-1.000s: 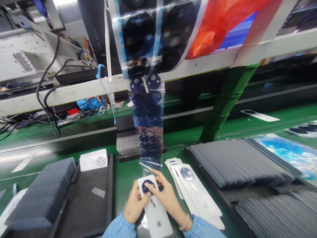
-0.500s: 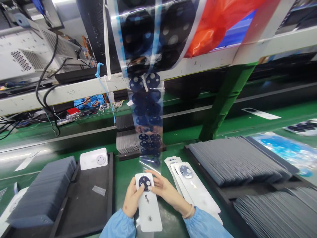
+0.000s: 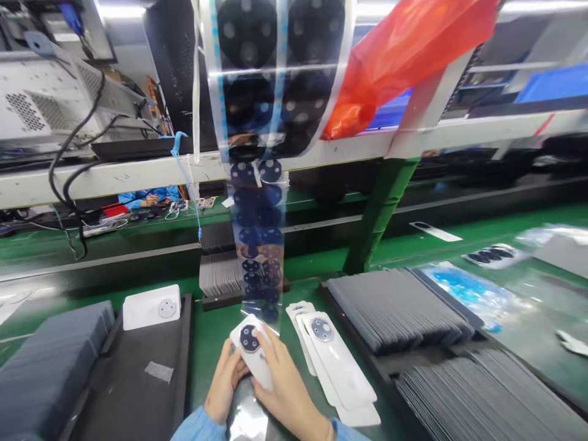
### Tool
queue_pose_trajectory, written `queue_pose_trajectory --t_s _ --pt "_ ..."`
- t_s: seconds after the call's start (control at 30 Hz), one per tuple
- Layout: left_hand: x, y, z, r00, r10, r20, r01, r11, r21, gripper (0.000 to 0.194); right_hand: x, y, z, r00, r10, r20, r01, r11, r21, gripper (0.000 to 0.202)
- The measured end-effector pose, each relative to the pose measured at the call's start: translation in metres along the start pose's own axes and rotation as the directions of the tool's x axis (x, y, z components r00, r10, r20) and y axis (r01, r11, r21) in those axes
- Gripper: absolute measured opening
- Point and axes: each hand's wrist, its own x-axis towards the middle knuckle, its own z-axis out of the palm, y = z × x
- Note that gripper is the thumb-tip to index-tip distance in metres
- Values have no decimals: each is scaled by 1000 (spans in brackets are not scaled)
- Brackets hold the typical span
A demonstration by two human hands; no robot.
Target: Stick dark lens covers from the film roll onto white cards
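So, head view: both hands are clamped on a white phone back cover (image 3: 253, 355) with a dark round camera ring at its top end. Left hand (image 3: 223, 383) grips its left edge, right hand (image 3: 285, 392) lies over its lower half, so the two hands sit close together. Just right of that cover is a fanned pile of matching covers (image 3: 337, 370). A clear film strip (image 3: 260, 239) carrying dark round lens pieces hangs down right behind the cover. Further right of the cover sit trays of grey sheets (image 3: 399, 306); to its left, a black tray (image 3: 133, 380) with a white block (image 3: 151, 306) at its far end.
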Motion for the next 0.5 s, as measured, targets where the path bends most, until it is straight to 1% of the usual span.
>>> queue_pose_trajectory --t_s 0.03,0.1,0.17,0.23,0.27,0.3,0.33,0.37,0.4,0.47,0.5 --pt "0 1 -1 1000 19 21 -19 1000 9 64 -2 6 -6 997 -4 -76 -1 998 -62 76" --pt "0 2 -2 998 48 32 -49 998 32 62 -9 27 -20 973 10 -231 -51 984 -173 69" --pt "-1 3 -2 999 53 0 -53 997 60 62 -20 54 -31 945 -3 -328 -104 945 -309 66" --pt "-3 5 0 998 39 -39 -35 996 83 67 -29 81 -36 915 -113 -388 -94 874 -477 66" --pt "-4 6 2 998 27 -52 -22 995 94 69 -32 90 -37 892 -176 -415 -94 828 -553 67" --pt "-4 6 4 998 19 -63 -12 994 105 72 -33 95 -36 874 -210 -439 -103 802 -589 68" --pt "-4 6 6 997 16 -76 -7 993 116 74 -31 95 -35 872 -225 -434 -90 799 -595 70" --pt "-4 5 8 996 17 -90 -6 992 126 75 -27 89 -34 879 -235 -415 -63 805 -590 71" --pt "-3 3 10 994 23 -108 -8 991 133 76 -19 78 -32 890 -242 -387 -27 817 -575 71" --pt "0 -1 15 989 37 -140 -21 993 116 78 2 43 -27 905 -279 -320 71 843 -533 71" --pt "1 -2 16 988 38 -152 -25 996 89 78 16 22 -23 921 -289 -262 126 856 -501 70"
